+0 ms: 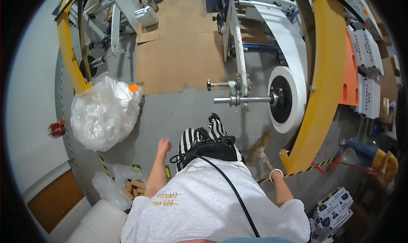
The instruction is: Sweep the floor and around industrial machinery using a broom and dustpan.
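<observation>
My right hand [267, 164], with a pale bracelet [276, 174] at the wrist, is closed round what looks like the handle of a straw broom. The broom's brown bristles [257, 146] reach down toward the grey floor, just left of the yellow machine frame's foot. Away from my body on the other side, my left hand [164, 145] hangs with its fingers curled in and nothing visible in them. Nearest to it is a big bag of crumpled clear plastic film [104, 111] with an orange patch.
A yellow machine frame [316, 86] rises at right beside a white film roll [289, 99] on a metal shaft [242, 100]. Brown cardboard [180, 60] covers the floor ahead. Cardboard tubes [134, 187] lie at lower left. Another person [381, 164] is at far right near stacked boxes [333, 209].
</observation>
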The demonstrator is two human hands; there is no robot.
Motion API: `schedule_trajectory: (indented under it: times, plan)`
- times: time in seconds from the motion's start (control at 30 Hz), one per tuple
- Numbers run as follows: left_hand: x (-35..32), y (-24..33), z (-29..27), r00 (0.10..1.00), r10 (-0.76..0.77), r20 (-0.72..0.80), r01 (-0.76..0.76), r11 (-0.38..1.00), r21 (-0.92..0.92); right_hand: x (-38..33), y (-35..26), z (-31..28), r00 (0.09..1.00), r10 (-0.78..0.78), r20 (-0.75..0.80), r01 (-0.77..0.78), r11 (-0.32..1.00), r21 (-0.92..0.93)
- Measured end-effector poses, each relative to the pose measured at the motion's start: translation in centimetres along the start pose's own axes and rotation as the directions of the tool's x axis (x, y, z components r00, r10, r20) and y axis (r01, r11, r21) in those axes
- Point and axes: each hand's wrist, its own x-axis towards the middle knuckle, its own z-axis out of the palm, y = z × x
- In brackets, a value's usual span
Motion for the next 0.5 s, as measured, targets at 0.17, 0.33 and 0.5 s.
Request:
schedule_trajectory:
  times: [0.17, 0.33, 0.5]
  plan:
    - [1.9, -1.5, -8.7, 0.978, 0.052, 0.201, -0.207, 0.32, 0.925, 3.4, -5.3, 0.4, 0.988, -0.096, 0.122, 0.106, 0.991, -0.079]
    - [19.7, -3.5, -23.7, 0.924, 0.027, 0.381, -0.375, 0.25, 0.893, 5.4, -14.0, 4.7, 0.928, -0.343, 0.145, 0.37, 0.892, -0.259]
    - [29.1, 30.0, -23.9, 0.871, 0.181, 0.457, -0.426, -0.187, 0.885, -7.7, -27.5, -10.7, 0.815, -0.202, 0.543, 0.189, 0.979, 0.08]
